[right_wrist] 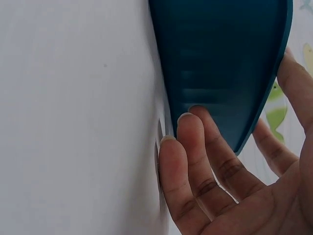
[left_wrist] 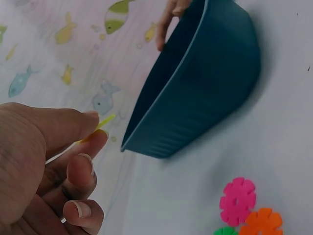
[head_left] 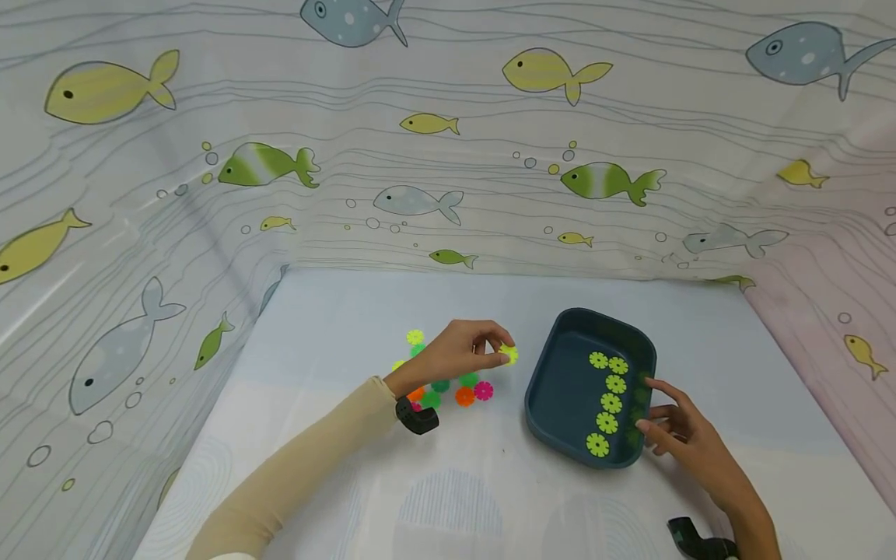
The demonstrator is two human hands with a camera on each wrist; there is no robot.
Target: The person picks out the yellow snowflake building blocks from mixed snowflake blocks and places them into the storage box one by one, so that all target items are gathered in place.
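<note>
My left hand (head_left: 465, 346) pinches a yellow flower-shaped plastic disc (head_left: 511, 355) between thumb and index finger, above the table left of a dark blue tray (head_left: 560, 389). Seen edge-on in the left wrist view, the disc (left_wrist: 103, 122) sticks out past the fingertips. Inside the tray, several yellow discs (head_left: 611, 403) lie in a line toward its right side. My right hand (head_left: 689, 435) holds the tray's right wall, with the thumb at the rim. In the right wrist view, several fingers (right_wrist: 188, 147) lie along or near the outside of the tray wall (right_wrist: 220, 73).
Loose discs lie on the white table (head_left: 448, 459) under and around my left forearm, among them pink (head_left: 484, 390), orange (head_left: 465, 397) and green (head_left: 430, 400) ones. A fish-patterned sheet (head_left: 336, 163) stands behind and along both sides.
</note>
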